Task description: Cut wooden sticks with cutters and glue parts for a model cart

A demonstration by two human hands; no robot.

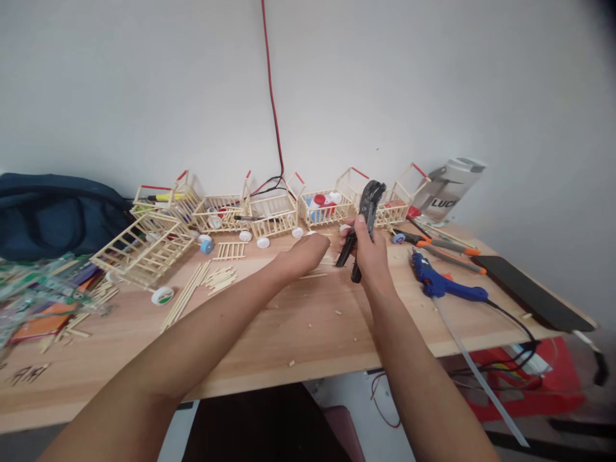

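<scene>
Right hand (pixel 373 253) wrapped round the handles of a black hand tool (pixel 368 208); fingers closed on it, thumb along the upper side. Tool is hard and smooth, blunt curved head up, two handles splayed downward, held above the table (pixel 317 333) just in front of the carts. Left hand (pixel 310 250) is curled, back toward the camera, low over the tabletop beside the tool. Fingers hidden, so can't tell how far closed or whether it grips anything.

Stick carts (pixel 274 208) stand along the wall: pale round sticks, open slatted boxes, red-covered handle bars, round cap wheels in white and blue. Left of the left hand: a ladder-shaped stick panel (pixel 231 251), long loose sticks (pixel 185 295), and a pile of short stick pieces (pixel 220 280). Table is pale grained wood, scattered with small offcuts. To the right: glossy blue plastic glue gun (pixel 445 282), translucent rod (pixel 481 369) sticking out past the table edge; orange-and-grey-handled pliers (pixel 452 249) behind it.
</scene>
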